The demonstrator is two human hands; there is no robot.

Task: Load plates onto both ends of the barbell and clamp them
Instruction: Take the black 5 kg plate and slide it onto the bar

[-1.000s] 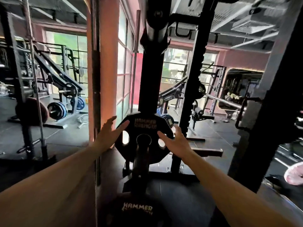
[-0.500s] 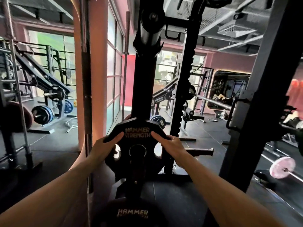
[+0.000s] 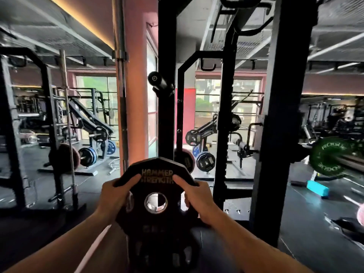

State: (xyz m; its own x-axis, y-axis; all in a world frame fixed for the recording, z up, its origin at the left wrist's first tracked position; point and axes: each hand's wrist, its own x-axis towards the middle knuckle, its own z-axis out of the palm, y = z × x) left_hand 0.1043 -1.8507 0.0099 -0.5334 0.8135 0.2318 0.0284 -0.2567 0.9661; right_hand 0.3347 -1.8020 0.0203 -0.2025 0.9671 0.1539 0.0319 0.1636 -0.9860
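The bottom of the black plate (image 3: 155, 203) fades into the dark, and what sits under it is hard to make out. Its small lower writing is too blurry to read. The green plate (image 3: 329, 156) on the barbell (image 3: 352, 161) at the right edge is blurry and partly cut off. The left hand (image 3: 114, 196) grips the black plate's left side, thumb on the front. The right hand (image 3: 199, 200) grips its right side the same way. The black plate stands upright in front of the black rack post (image 3: 166, 95), and light shows through its round middle hole.
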